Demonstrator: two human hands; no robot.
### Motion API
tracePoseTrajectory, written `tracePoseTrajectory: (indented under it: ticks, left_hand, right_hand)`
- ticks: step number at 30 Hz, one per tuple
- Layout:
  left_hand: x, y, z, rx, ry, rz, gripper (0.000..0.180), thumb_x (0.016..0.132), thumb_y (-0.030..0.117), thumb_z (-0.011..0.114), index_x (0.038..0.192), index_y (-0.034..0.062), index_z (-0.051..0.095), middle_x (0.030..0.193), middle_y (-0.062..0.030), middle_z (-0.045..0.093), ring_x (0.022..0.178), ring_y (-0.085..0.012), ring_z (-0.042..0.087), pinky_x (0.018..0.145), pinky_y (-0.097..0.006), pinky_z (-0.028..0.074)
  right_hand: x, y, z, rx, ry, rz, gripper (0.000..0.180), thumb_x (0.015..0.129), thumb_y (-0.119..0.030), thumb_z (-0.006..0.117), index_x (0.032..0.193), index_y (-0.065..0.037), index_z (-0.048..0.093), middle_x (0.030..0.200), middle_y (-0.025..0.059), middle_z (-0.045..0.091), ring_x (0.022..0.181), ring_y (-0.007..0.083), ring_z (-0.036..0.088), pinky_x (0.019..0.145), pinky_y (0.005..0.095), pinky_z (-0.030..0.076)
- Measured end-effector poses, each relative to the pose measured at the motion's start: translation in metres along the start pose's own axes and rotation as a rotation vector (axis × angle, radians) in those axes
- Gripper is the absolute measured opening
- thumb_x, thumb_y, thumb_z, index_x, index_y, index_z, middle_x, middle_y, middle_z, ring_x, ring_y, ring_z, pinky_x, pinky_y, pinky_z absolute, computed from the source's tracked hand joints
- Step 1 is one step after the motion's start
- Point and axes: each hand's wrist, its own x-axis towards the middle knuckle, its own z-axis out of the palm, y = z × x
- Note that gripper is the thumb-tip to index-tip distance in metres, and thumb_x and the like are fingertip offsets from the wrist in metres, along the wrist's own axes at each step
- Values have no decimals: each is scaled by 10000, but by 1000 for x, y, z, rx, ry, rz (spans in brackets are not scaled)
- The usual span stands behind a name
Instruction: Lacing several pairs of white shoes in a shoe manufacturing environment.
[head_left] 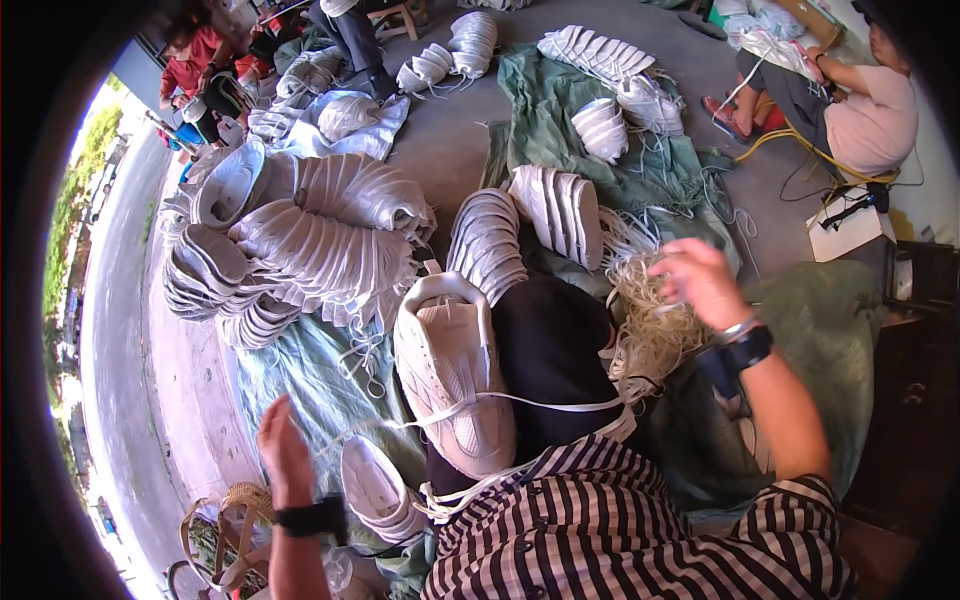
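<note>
A white shoe upper (455,370) rests on my lap, its toe toward my body. Across it runs a white lace (545,402), stretching from near my left hand to a spot right of my knee. My left hand (287,455) is raised left of the upper, fingers closed at the blurred end of the lace. My right hand (700,285) is lifted above a bundle of pale laces (650,335), apart from the upper. Its fingers are curled together and blurred; what they hold, if anything, cannot be made out. Several nested white uppers (378,490) lie beside my left wrist.
Stacked uppers (320,250) cover a green sheet (300,385) ahead on the left; more rows (560,215) stand ahead. A woven basket (235,525) is at lower left, a dark cabinet (905,400) at right. A person (860,110) sits at far right; others sit at far left.
</note>
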Motion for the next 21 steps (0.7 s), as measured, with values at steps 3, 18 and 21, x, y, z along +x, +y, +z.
tracePoseTrajectory:
  ticks: [3,18,21]
  left_hand:
    - [-66,29,124,22,-552,18,209,886,86,595,1070,-3,639,701,58,561,549,-9,428,482,-156,311]
    - [-64,26,187,962,-1055,461,187,757,158,534,777,11,647,744,-208,628,749,-393,617,671,-445,495]
    - [-63,25,182,864,-1041,468,172,748,147,540,783,19,650,744,-203,631,748,-386,622,676,-440,498]
  right_hand:
    - [-29,-6,122,-299,-431,-88,106,895,-143,567,910,-39,580,735,94,673,580,179,648,496,284,499]
    - [-86,47,172,-872,-303,-663,108,802,-105,627,754,-49,549,670,111,600,639,298,627,547,371,495]
    - [-84,43,174,-861,-301,-698,108,797,-91,629,749,-49,542,660,105,589,632,291,623,533,367,486]
